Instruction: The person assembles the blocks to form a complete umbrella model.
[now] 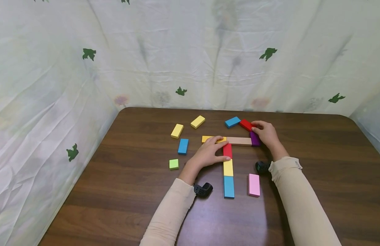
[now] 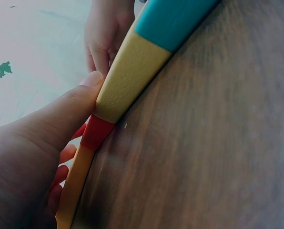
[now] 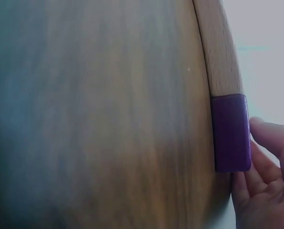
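Note:
A T-like arrangement of flat wooden blocks lies on the table. My left hand point(image 1: 209, 152) rests over its corner, fingers spread across the orange-yellow block point(image 1: 205, 138). Its thumb touches near the joint of the red block point(image 1: 228, 152) and the yellow block point(image 1: 228, 168); the blue block point(image 1: 229, 188) continues that column. A bare-wood block point(image 1: 239, 141) runs right to the purple block point(image 1: 255, 139). My right hand point(image 1: 268, 135) pinches the right end of another red block point(image 1: 246, 124), just above the purple block point(image 3: 231, 133). That red block is hidden in the right wrist view.
A blue block point(image 1: 232, 122) lies at the red one's far end. To the left are two yellow blocks point(image 1: 177, 131), a blue block point(image 1: 183, 146) and a small green block point(image 1: 174, 164). A pink block point(image 1: 254, 185) lies right of the column. Patterned cloth point(image 1: 184, 54) hangs behind the table.

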Tool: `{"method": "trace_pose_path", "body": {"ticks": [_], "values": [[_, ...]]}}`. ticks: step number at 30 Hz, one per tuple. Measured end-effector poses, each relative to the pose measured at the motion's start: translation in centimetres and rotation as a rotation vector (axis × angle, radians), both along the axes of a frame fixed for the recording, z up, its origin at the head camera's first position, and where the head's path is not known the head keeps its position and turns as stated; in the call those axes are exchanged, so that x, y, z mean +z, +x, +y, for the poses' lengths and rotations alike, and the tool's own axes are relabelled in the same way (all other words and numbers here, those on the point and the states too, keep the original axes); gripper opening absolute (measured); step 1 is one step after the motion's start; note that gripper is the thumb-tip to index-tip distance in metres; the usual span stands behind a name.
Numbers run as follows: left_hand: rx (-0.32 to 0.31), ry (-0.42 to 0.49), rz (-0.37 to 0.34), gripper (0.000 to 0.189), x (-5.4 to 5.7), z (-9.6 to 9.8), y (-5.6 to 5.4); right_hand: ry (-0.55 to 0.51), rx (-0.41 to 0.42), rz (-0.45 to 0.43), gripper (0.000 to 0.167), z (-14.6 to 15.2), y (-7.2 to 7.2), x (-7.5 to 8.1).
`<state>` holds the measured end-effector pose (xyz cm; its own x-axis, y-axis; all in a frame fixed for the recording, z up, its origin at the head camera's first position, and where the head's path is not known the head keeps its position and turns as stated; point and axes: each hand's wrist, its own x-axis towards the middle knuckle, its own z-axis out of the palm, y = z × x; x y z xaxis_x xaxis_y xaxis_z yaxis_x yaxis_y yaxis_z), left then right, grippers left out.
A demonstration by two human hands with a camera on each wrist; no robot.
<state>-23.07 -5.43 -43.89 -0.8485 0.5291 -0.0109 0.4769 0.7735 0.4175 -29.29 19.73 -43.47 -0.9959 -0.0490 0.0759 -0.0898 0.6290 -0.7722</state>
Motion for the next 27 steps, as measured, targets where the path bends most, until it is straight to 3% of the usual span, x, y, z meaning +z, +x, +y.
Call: {"method": "trace_pose_path", "body": {"ticks": [17, 27], "values": [[-0.003, 0.003, 0.003, 0.07, 0.1, -0.1, 0.1, -0.027, -0.004, -0.033, 0.03, 0.0, -0.2, -0.5], [-0.001, 0.003, 0.008, 0.07, 0.1, -0.1, 0.1, -0.016, 0.038, 0.012, 0.046, -0.7, -0.1, 0.6]]}}
